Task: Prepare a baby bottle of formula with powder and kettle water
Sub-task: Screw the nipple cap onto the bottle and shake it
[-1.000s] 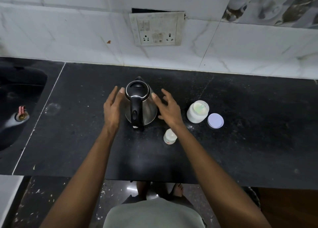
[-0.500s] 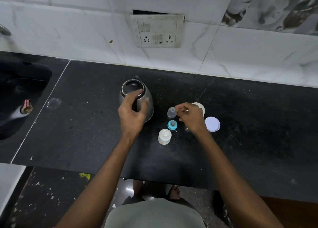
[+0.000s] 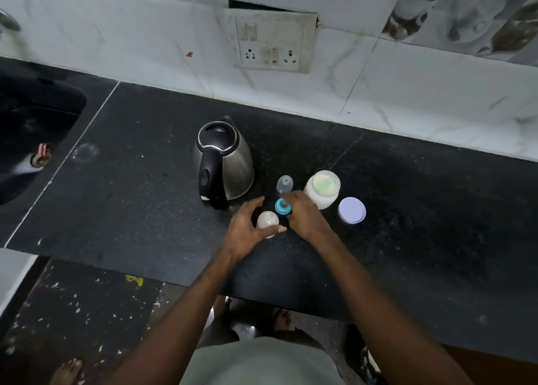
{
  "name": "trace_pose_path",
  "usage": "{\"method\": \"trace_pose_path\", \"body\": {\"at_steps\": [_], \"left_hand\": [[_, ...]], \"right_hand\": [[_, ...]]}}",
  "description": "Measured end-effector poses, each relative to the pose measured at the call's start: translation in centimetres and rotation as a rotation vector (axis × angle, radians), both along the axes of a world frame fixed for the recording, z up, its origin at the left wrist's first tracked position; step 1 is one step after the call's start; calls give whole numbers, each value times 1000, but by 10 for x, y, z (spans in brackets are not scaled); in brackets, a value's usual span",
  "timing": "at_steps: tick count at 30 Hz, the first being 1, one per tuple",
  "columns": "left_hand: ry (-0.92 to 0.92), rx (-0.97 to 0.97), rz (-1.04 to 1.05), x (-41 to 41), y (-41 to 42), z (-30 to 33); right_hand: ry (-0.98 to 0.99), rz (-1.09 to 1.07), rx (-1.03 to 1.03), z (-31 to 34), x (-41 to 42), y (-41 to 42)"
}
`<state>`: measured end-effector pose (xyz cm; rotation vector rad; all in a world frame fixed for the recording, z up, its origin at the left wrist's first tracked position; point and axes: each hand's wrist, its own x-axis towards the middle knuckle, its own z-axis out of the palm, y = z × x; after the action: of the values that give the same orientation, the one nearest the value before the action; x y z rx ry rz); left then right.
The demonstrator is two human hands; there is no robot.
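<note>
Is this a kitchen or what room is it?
Most likely a home kitchen. There is a dark stone counter against a tiled wall, a sink set into it at the left, and an electric kettle standing below a wall socket.

Up on the white marble-look wall tiles [image 3: 139, 50], a grubby switch-and-socket plate [image 3: 269, 40] sits slightly askew. Below runs the black speckled bench [image 3: 139, 204], dusted with pale flecks. Far left, a dark sink [image 3: 32, 128] with a red-and-brass fitting [image 3: 42, 155]. Underneath, a spattered floor [image 3: 72, 312] and one yellow scrap [image 3: 134, 280].
</note>
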<state>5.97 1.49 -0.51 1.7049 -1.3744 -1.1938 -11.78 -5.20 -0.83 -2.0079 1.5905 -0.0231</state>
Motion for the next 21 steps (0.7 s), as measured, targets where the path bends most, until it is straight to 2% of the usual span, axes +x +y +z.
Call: {"method": "trace_pose_path", "body": {"at_steps": [6,10,21], "left_hand": [[-70,-21,-19,-3,5,-19],[-77,-46,-14,-3,4,-26],[-2,-72,19,-4,6,-39]], "right_hand": [[199,152,-45,-3,11,-12],[244,206,-28,-1,14,-15],[191,145,-68,17,10,-16]]}}
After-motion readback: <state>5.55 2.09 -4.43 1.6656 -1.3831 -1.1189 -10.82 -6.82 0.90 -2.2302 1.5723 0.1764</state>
